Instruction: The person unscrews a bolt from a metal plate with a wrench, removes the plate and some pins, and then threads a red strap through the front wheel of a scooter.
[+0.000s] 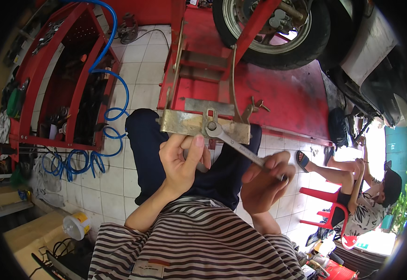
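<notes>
A combination wrench [238, 148] has its ring end around a bolt head [211, 125] on a worn metal crossbar [182, 122]. Around the wrench's other end curl the fingers of my right hand [269, 179], slightly blurred by motion. My left hand [181, 161] is closed just below the crossbar, its thumb and fingertips up against the lower edge. Between those fingers shows part of a silver metal piece [202, 166], mostly hidden, so its kind is unclear. A slotted tab [210, 115] stands up behind the bolt. The crossbar joins a frame with two long side arms.
Ahead is a red lift platform [278, 93] carrying a motorcycle wheel [271, 32]. A red tool cart [63, 88] and a coiled blue hose [84, 161] are at left. On the right, a person [362, 200] sits on a red chair [322, 210]. A bucket [76, 226] stands lower left.
</notes>
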Action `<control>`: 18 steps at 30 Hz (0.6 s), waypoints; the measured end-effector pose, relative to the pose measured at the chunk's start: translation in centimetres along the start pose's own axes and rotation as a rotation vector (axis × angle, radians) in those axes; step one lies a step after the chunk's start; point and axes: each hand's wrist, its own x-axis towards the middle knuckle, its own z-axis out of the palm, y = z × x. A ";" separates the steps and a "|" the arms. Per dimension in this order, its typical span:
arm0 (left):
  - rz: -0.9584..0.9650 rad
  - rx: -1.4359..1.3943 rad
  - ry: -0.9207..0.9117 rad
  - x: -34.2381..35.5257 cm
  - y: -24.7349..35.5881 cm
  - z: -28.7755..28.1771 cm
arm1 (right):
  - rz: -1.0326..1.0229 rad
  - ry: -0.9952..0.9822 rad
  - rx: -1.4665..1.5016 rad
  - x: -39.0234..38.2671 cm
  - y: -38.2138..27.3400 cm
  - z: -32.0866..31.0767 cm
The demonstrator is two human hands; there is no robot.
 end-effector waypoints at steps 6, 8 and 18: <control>-0.006 -0.017 0.014 -0.1 -0.2 0.0 | 0.263 0.037 0.117 3.9 0.8 -2.9; -0.002 -0.009 0.012 0.0 -0.1 0.0 | 0.290 0.020 0.139 4.8 1.0 -3.4; 0.009 0.011 -0.021 0.1 0.1 0.0 | -0.195 -0.273 -0.497 11.3 -3.4 -2.3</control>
